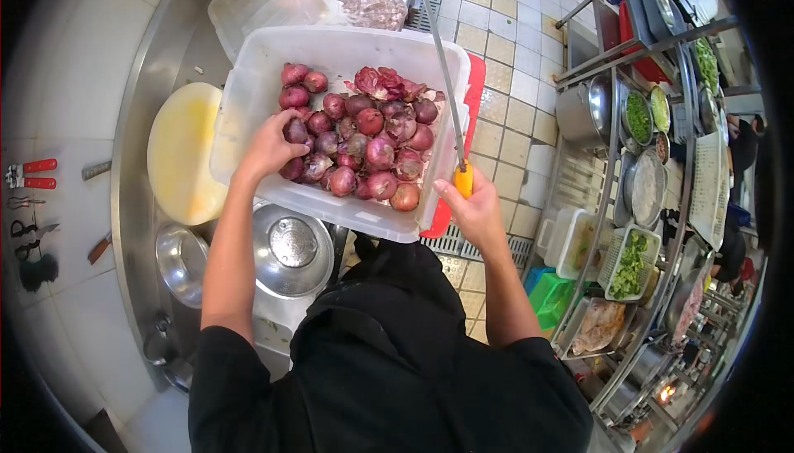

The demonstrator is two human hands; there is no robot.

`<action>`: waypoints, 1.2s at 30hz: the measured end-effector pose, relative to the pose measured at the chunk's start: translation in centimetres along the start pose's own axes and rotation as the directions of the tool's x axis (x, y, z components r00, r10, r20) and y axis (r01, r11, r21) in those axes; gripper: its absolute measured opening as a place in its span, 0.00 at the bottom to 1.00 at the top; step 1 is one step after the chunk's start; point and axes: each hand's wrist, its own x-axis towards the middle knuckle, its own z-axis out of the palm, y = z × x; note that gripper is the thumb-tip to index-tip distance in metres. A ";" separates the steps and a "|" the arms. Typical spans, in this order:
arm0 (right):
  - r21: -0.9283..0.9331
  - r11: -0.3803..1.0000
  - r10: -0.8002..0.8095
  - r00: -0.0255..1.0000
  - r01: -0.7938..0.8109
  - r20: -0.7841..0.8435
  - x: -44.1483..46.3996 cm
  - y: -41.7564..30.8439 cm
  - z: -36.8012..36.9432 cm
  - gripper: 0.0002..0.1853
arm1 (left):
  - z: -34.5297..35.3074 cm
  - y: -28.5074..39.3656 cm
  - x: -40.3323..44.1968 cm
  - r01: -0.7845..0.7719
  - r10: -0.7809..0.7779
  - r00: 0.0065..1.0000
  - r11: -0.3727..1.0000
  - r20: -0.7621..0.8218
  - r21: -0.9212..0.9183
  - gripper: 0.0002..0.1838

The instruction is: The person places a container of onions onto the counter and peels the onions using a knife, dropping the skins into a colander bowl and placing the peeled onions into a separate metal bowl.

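Observation:
My left hand (275, 148) reaches into a translucent plastic bin (331, 206), its fingers closed around a red onion (295, 130) at the pile's left side. Many more red onions (368, 121) with dry skins fill the middle of the bin, and loose peeled skins (380, 82) lie at its far end. In my right hand (478, 209) is a long, narrow-bladed knife (447, 72), gripped by its yellow handle (463, 178). The blade points up and away from me, past the bin's right wall. Under that right side, a red board (475, 93) sticks out.
Left of the bin lie a round pale cutting board (178, 155) and metal bowls (182, 261) in a steel sink area. Another plastic container (273, 6) and bagged food (368, 4) sit beyond. On the right stands a metal rack (612, 163) with herbs and pots; people are farther back.

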 end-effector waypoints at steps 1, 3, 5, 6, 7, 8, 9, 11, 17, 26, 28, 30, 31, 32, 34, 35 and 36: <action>-0.012 1.000 0.009 1.000 -0.009 0.001 0.0 0.0 0.0 0.11 | 0.0 0.2 0.1 -0.019 0.019 1.000 0.999 -0.015 0.042 0.35; -0.033 0.999 0.024 1.000 -0.024 0.009 0.1 -0.2 -0.1 0.11 | 0.0 0.7 0.2 -0.002 0.011 0.997 0.992 -0.074 0.127 0.35; -0.017 1.000 0.004 1.000 -0.004 -0.004 0.0 -0.3 0.2 0.11 | -0.3 1.0 0.1 -0.006 0.032 0.991 0.982 -0.130 0.189 0.35; -0.009 1.000 -0.006 1.000 0.006 -0.012 0.0 -0.4 0.2 0.10 | -0.4 1.1 0.1 -0.021 0.054 0.987 0.978 -0.154 0.208 0.35; -0.024 1.000 0.006 1.000 -0.007 -0.009 0.0 -0.3 0.1 0.10 | -0.5 1.1 0.0 -0.035 0.076 0.981 0.974 -0.176 0.225 0.34; -0.040 0.999 0.019 1.000 -0.020 -0.008 0.1 -0.1 0.0 0.11 | -0.5 0.9 0.0 -0.039 0.081 0.981 0.972 -0.177 0.231 0.32; -0.057 0.998 0.032 0.999 -0.032 -0.007 0.1 0.0 0.0 0.11 | -0.5 0.7 0.0 -0.044 0.087 0.980 0.971 -0.178 0.235 0.30; -0.030 0.999 0.012 1.000 -0.013 -0.014 0.0 -0.3 0.2 0.11 | -0.2 -0.2 0.3 -0.048 0.089 0.978 0.976 -0.189 0.213 0.26; -0.079 0.995 -0.055 0.998 0.053 -0.023 0.1 0.4 0.1 0.10 | -1.3 -1.6 1.0 -0.056 0.067 0.975 0.997 -0.211 0.054 0.17; -0.066 0.994 -0.087 0.996 0.084 -0.034 0.3 0.9 0.2 0.10 | -2.3 -3.2 -0.5 0.138 -0.167 0.979 0.964 0.114 0.225 0.17; -0.060 0.996 -0.071 0.997 0.069 -0.041 0.3 1.0 0.1 0.10 | -1.6 -3.3 -0.5 0.128 -0.163 0.978 0.963 0.134 0.238 0.18; -0.054 0.996 -0.067 0.997 0.065 -0.040 0.2 0.7 0.2 0.10 | -1.1 -2.8 -0.3 0.104 -0.152 0.977 0.953 0.151 0.284 0.19; -0.051 0.997 -0.064 0.997 0.062 -0.041 0.2 0.6 0.3 0.10 | -0.9 -2.6 0.0 0.086 -0.143 0.977 0.942 0.157 0.324 0.19; -0.054 0.996 -0.079 0.996 0.077 -0.050 0.2 0.7 0.4 0.10 | -0.7 -2.1 0.2 0.068 -0.135 0.977 0.929 0.164 0.363 0.19; -0.060 0.993 -0.109 0.992 0.105 -0.065 0.2 0.9 0.5 0.10 | 0.0 -1.2 0.2 0.043 -0.107 0.988 0.886 0.113 0.462 0.18; -0.086 0.993 -0.084 0.995 0.079 -0.059 0.2 0.8 0.4 0.10 | 0.3 -0.7 0.2 0.033 -0.090 0.992 0.859 0.087 0.511 0.17; -0.112 0.992 -0.060 0.997 0.053 -0.055 0.1 0.7 0.3 0.10 | 0.8 -0.5 0.5 0.020 -0.076 0.994 0.841 0.081 0.541 0.17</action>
